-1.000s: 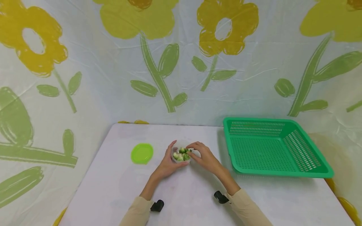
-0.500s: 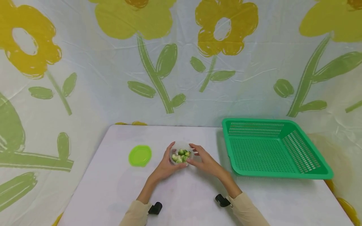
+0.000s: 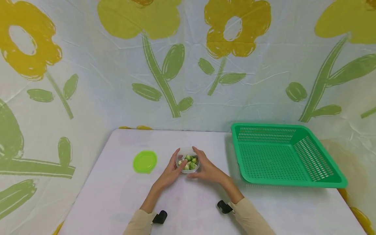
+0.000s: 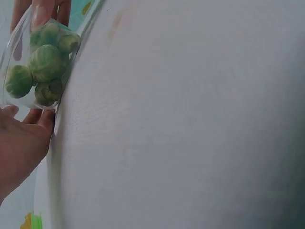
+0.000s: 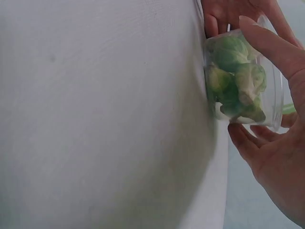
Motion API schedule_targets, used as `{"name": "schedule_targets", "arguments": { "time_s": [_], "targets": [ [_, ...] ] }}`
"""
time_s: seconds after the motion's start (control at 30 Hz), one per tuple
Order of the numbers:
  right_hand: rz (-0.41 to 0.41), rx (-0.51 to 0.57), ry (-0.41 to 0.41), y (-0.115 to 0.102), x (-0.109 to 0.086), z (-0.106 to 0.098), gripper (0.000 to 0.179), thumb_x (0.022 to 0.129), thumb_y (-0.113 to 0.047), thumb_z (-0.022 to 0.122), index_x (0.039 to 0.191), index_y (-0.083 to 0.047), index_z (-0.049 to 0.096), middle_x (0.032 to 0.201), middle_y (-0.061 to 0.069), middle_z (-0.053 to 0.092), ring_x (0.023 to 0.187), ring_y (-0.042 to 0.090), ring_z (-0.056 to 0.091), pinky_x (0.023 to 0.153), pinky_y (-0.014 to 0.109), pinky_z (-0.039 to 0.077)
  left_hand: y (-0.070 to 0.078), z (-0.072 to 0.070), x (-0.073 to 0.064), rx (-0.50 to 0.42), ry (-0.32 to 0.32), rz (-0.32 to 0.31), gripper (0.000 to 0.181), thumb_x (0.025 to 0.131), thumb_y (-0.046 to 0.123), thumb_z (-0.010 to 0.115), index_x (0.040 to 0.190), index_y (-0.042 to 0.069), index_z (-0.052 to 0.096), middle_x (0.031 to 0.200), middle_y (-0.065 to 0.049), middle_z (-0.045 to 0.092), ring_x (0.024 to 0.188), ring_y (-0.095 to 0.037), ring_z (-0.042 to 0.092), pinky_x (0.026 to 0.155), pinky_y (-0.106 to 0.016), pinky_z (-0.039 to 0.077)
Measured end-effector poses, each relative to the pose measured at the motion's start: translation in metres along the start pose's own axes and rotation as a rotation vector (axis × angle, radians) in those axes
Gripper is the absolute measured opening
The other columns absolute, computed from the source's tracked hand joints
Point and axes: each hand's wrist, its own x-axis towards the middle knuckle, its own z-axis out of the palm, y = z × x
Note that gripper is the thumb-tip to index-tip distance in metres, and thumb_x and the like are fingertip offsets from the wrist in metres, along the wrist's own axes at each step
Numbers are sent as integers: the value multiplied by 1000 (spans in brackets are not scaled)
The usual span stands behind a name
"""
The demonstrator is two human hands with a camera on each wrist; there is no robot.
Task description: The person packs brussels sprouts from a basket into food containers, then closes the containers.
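Note:
A clear plastic container (image 3: 186, 151) stands on the table, with several Brussels sprouts (image 3: 192, 165) inside. My left hand (image 3: 170, 173) holds it from the left, its thumb lying across the near rim. From the right, my right hand (image 3: 209, 170) holds the same container, fingers at the far side and thumb low at the near side. The left wrist view has the sprouts (image 4: 47, 63) visible through the container wall, between both hands. In the right wrist view, the right hand (image 5: 281, 152) spans the container, thumb over its near face.
To the left of the container lies a lime-green lid (image 3: 145, 162) on the white-covered table (image 3: 123, 195). A large green plastic basket (image 3: 282, 181) stands at the right. Flower-printed cloth (image 3: 117, 107) hangs behind the table and along its left side.
My right hand has come out of the container, away from the sprouts, and now holds its right side. The left thumb has moved over the rim.

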Motion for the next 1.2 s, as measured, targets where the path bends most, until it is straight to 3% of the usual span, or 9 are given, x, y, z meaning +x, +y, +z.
{"name": "schedule_targets", "arguments": {
  "time_s": [0.33,0.53,0.87,1.07,1.2],
  "targets": [
    [-19,-91,62,-3,10,10,112,82,-25,90,160,5,16,155,27,28,140,40,41,112,53,39,1,-2,-3,17,2,17,74,109,45,49,166,18,12,165,-18,27,152,-33,27,120,-51,26],
    [-18,-140,83,1,14,13,111,80,-30,92,158,3,20,146,24,38,133,35,49,109,50,43,2,-2,-3,36,16,24,75,107,44,53,166,17,14,167,-18,21,153,-34,25,119,-55,26],
    [-42,-234,83,0,18,9,105,79,-33,91,153,4,26,135,21,45,116,30,57,99,48,50,5,-6,0,71,13,38,75,107,41,55,164,9,18,165,-21,24,150,-36,30,117,-54,31],
    [-55,-245,85,1,18,8,104,80,-35,90,152,4,27,136,22,45,118,31,58,99,47,50,7,-15,3,142,61,42,66,109,44,49,161,9,30,153,-20,43,139,-37,46,113,-54,38],
    [-48,-242,87,4,19,9,104,80,-36,90,153,3,27,137,21,45,120,31,57,100,47,50,10,-22,1,151,137,83,58,109,37,54,156,6,41,140,-16,55,129,-33,55,109,-51,43]
  ]
}}
